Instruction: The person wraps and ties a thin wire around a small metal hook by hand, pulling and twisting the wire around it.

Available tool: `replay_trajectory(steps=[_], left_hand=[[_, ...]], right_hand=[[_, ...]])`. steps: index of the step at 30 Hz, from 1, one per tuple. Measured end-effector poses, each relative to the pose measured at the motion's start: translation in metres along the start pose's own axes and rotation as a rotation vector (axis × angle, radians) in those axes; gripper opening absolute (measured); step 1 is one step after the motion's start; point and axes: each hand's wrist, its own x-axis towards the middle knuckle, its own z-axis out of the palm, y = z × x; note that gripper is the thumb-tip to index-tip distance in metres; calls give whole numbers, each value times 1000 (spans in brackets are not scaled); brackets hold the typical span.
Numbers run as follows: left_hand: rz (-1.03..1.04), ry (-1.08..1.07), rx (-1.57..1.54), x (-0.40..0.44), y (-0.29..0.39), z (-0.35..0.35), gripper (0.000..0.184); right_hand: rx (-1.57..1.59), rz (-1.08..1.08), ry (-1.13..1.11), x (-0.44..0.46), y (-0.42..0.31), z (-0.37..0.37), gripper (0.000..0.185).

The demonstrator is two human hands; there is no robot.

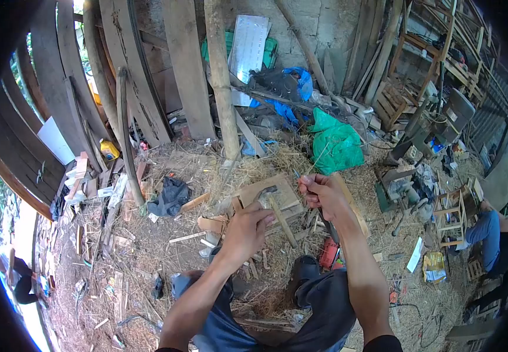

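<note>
here we go with the count: two bare hands, one left hand (248,232) and one right hand (324,196), with one small slim item (296,173) in the right. one hammer (284,222)! one green bag (337,148), one yellow jug (109,149), one crumpled black bag (173,197), one yellow packet (434,267). over to the leaning wide planks (188,70): at least four. one red item (329,252), one pale sheet (415,254) on the ground, one runged wooden frame (449,213). other people, at least two: one person at the left edge (20,276), one person at the right edge (487,234). wood scraps (119,287)? dozens, too jumbled for an exact number!
</note>
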Motion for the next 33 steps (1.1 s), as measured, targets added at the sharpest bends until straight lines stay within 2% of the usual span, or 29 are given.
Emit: replay_trajectory(steps=[9, 11, 14, 17, 20, 22, 24, 26, 29, 31, 33], left_hand=[[-8, -38, 20, -9, -3, -4, 15], [-7, -68, 45, -15, -7, -8, 15], [15, -45, 54, -14, -11, -14, 14], [-64, 2, 29, -10, -9, -13, 12], [-109, 86, -32, -3, -3, -14, 11], [-53, 222, -22, 1, -2, -12, 10], [-26, 225, 5, 4, -4, -10, 9], [-1, 222, 28, 4, -4, -6, 9], [-64, 168, 99, 3, 0, -6, 8], [53, 203, 108, 3, 2, -7, 9], [60, 195, 123, 2, 4, -7, 9]], right_hand=[[-65, -29, 55, 11, -7, -22, 17], [111, -218, 273, 20, -15, -62, 16], [271, -335, 307, 6, -19, -84, 16], [136, -308, 312, -6, -11, -55, 16], [70, -311, 132, -14, -11, -19, 18], [-62, -256, -7, -21, -7, 16, 21], [-141, -221, -55, -21, 8, 41, 22], [-163, -149, -265, -16, 21, 53, 21], [-64, -105, -239, -12, 19, 50, 18], [-54, -105, -211, -7, 16, 46, 16], [-52, -104, -157, -6, 11, 41, 15]])
